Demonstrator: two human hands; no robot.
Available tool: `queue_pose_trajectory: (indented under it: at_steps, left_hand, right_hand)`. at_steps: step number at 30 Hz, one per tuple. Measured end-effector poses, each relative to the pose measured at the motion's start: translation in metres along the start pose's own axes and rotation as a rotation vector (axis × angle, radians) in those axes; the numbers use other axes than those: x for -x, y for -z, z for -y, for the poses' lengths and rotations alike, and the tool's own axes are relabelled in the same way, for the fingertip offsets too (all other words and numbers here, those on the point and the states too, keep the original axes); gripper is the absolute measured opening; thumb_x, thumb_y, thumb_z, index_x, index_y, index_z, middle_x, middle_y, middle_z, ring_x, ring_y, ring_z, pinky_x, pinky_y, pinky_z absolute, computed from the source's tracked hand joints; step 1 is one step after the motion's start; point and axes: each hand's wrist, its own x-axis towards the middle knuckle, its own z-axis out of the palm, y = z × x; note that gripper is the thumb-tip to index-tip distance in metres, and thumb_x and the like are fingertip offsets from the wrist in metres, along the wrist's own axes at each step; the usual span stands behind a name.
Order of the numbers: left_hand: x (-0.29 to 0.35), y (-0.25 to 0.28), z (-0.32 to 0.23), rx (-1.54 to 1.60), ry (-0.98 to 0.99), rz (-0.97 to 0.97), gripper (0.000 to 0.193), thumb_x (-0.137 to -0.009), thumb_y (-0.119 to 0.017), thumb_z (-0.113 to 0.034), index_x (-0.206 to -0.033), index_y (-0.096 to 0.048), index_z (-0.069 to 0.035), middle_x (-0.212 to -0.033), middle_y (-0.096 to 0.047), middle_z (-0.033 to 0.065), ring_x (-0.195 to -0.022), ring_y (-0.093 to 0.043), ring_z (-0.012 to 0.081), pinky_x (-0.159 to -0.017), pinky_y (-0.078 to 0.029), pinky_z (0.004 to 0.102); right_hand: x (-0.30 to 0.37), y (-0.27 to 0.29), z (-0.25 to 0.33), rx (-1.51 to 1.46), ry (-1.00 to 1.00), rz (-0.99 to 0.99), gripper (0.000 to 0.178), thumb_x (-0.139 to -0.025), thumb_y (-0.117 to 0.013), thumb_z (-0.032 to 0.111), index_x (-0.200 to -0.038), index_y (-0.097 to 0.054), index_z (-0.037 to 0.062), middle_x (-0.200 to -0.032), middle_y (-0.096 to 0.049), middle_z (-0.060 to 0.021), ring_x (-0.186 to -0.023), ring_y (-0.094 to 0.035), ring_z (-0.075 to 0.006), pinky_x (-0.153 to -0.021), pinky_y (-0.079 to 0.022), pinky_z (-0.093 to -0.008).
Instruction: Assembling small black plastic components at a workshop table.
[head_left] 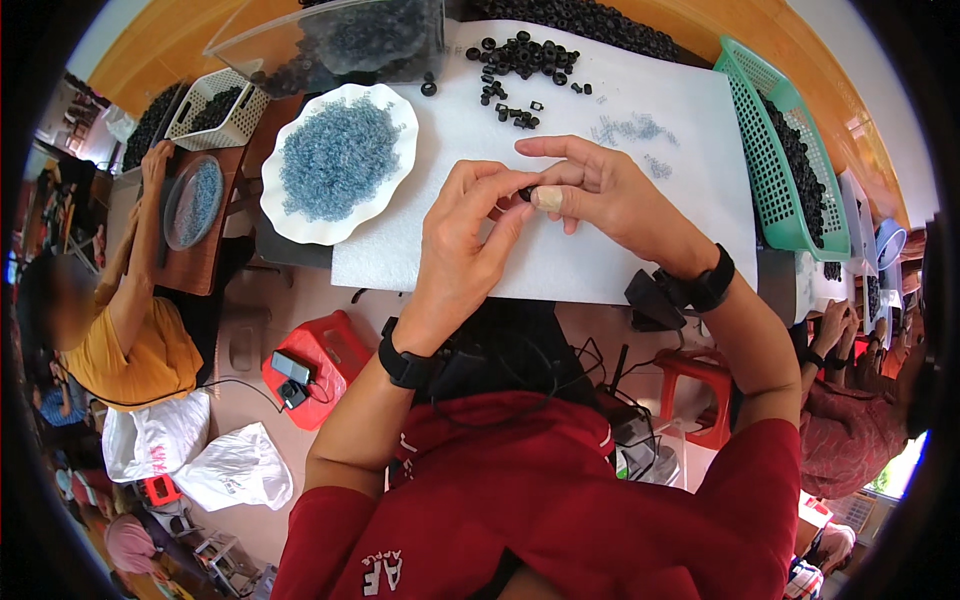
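Note:
My left hand (462, 240) pinches a small black round part (526, 193) between thumb and fingers, above the white sheet (420, 265). Against its right side rests the thumb of my right hand (630, 210), wrapped in pale tape. The right index finger stretches out, apart from the thumb; whatever lies under that thumb is hidden. Beyond my hands, a heap of black round parts (525, 58) and smaller black pieces (520, 118) lie on the sheet. Small clear springs or coils (635, 130) are scattered to the right. A white scalloped plate (402, 170) holds many bluish clear pieces.
At the back left stands a clear bin (240, 42) of black parts. A green basket (790, 215) of black parts borders the sheet's right side. Co-workers sit left (150, 345) and right (850, 430). Red stools (320, 360) and cables are below the table.

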Motion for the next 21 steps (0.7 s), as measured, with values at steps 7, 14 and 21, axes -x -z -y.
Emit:
queue_pose_trajectory:
  at_steps: [7, 14, 21]
  left_hand:
    - [0.002, -0.005, 0.009, 0.108, 0.039, -0.043, 0.024, -0.081, -0.067, 0.003, -0.104, -0.064, -0.002, -0.093, -0.063, 0.0097, -0.075, -0.062, 0.0167, -0.067, -0.050, 0.0275]
    - [0.000, -0.006, 0.008, 0.217, 0.107, -0.012, 0.020, -0.083, -0.068, 0.000, -0.103, -0.066, 0.000, -0.090, -0.062, 0.0057, -0.076, -0.060, 0.0122, -0.071, -0.049, 0.0243]
    - [0.001, 0.000, 0.003, 0.328, 0.362, 0.012, 0.020, -0.086, -0.069, -0.002, -0.105, -0.065, 0.000, -0.092, -0.063, 0.0024, -0.083, -0.059, 0.0080, -0.076, -0.047, 0.0216]
  right_hand:
    - [0.004, -0.005, -0.010, 0.033, 0.020, -0.075, 0.044, -0.093, -0.062, 0.020, -0.132, -0.050, 0.0025, -0.090, -0.066, -0.0032, -0.071, -0.052, -0.0069, -0.068, -0.045, -0.0211]
    - [0.008, -0.008, -0.017, -0.037, 0.077, -0.156, 0.038, -0.096, -0.059, 0.022, -0.128, -0.053, 0.0024, -0.086, -0.066, -0.0030, -0.069, -0.052, -0.0063, -0.065, -0.045, -0.0214]
    - [0.034, 0.058, -0.011, 0.278, 0.076, -0.435, 0.019, -0.091, -0.062, 0.015, -0.102, -0.066, 0.0009, -0.084, -0.066, -0.0030, -0.072, -0.055, -0.0071, -0.063, -0.047, -0.0223]
